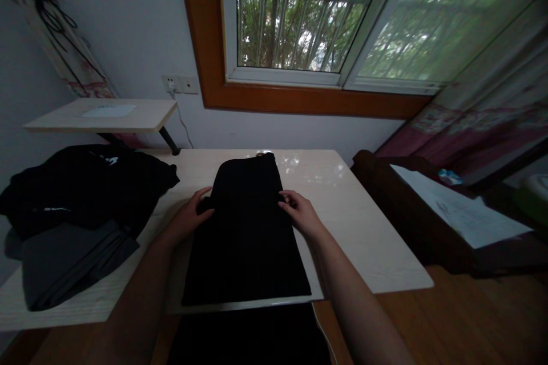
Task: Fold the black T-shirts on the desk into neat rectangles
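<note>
A black garment [246,239] lies folded into a long, flat shape on the pale table, its near end close to the front edge. Whether it is trousers or a top, I cannot tell. My left hand [190,218] pinches its left side edge between thumb and fingers, at about the upper third. On the opposite edge, my right hand [303,214] grips the cloth in the same way, at nearly the same height. A small object, too hidden to name, peeks out behind the garment's far end.
Black clothes [85,188] are heaped on the table's left, with a folded grey garment [77,259] at their front. A small raised shelf [55,118] stands behind them. The pale tabletop [355,239] extends right. Beyond it sits a dark brown piece of furniture [385,205] bearing a white sheet [458,211].
</note>
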`<action>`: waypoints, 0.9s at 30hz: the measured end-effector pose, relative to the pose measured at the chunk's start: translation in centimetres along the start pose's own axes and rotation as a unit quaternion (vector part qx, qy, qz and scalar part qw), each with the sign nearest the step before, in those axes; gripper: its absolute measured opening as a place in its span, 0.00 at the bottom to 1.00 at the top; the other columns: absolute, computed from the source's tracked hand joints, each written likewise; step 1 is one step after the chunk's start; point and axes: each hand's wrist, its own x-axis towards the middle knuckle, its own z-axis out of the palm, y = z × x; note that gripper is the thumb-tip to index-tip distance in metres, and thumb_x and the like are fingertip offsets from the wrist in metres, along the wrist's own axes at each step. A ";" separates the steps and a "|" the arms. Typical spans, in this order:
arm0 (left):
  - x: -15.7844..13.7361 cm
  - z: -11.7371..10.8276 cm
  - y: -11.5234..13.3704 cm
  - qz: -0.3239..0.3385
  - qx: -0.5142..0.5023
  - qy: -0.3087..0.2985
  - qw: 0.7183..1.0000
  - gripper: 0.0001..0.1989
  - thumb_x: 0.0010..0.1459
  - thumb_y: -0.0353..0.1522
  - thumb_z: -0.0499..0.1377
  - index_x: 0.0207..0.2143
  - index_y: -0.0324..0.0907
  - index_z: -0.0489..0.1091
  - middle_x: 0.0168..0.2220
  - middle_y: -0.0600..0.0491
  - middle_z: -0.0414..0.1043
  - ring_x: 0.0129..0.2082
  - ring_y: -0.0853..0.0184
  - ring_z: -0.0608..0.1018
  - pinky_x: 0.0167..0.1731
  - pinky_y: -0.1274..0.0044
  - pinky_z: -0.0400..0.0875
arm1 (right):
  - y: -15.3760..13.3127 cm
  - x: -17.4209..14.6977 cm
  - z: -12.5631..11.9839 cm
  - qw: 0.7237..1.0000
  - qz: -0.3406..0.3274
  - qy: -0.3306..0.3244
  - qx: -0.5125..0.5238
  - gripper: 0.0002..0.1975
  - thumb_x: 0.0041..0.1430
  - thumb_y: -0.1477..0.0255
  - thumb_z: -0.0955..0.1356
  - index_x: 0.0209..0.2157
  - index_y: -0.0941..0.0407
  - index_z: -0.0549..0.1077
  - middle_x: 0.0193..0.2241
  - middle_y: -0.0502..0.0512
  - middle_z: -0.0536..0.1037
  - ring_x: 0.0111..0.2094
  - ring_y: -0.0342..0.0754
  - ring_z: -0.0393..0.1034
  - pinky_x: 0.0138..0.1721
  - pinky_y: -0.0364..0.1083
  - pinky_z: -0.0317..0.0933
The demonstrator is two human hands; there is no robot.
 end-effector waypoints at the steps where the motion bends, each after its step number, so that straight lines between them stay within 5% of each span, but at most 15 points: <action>1: 0.0 0.0 0.0 -0.001 0.004 0.002 1.000 0.37 0.58 0.43 0.62 0.67 0.47 0.56 0.63 0.46 0.67 0.60 0.53 0.74 0.60 0.60 0.67 | 0.0 0.0 0.0 1.000 -0.003 0.005 -0.012 0.19 0.59 0.61 0.70 0.51 0.50 0.76 0.35 0.50 0.72 0.36 0.48 0.69 0.42 0.48 0.64; 10: 0.1 -0.1 0.1 0.010 0.007 -0.005 1.000 0.34 0.59 0.41 0.61 0.66 0.46 0.59 0.61 0.47 0.70 0.58 0.54 0.75 0.59 0.62 0.69 | -0.5 0.2 -0.2 0.989 -0.054 0.052 -0.124 0.17 0.66 0.57 0.66 0.49 0.51 0.79 0.40 0.56 0.79 0.46 0.54 0.70 0.53 0.54 0.61; 14: 0.1 0.0 0.0 0.004 0.026 -0.001 1.000 0.31 0.59 0.41 0.60 0.64 0.46 0.62 0.59 0.48 0.72 0.56 0.55 0.76 0.59 0.61 0.69 | -0.4 1.0 0.0 0.984 -0.048 0.081 -0.150 0.20 0.68 0.56 0.64 0.55 0.50 0.76 0.47 0.58 0.79 0.51 0.56 0.68 0.58 0.57 0.58; 21: 1.0 0.2 -0.9 0.031 0.103 0.054 0.993 0.24 0.63 0.47 0.55 0.56 0.47 0.73 0.55 0.49 0.76 0.57 0.54 0.74 0.61 0.60 0.64 | 0.5 3.7 0.4 0.979 -0.057 0.051 -0.187 0.21 0.70 0.56 0.61 0.57 0.47 0.75 0.55 0.55 0.77 0.59 0.56 0.65 0.62 0.59 0.54; 27: 3.0 0.5 -1.2 0.032 0.110 0.041 0.993 0.25 0.62 0.49 0.54 0.55 0.49 0.76 0.54 0.50 0.78 0.59 0.54 0.71 0.63 0.57 0.60 | 1.6 6.5 0.7 0.981 -0.032 0.029 -0.187 0.20 0.68 0.54 0.63 0.52 0.47 0.79 0.56 0.55 0.77 0.61 0.60 0.62 0.62 0.62 0.55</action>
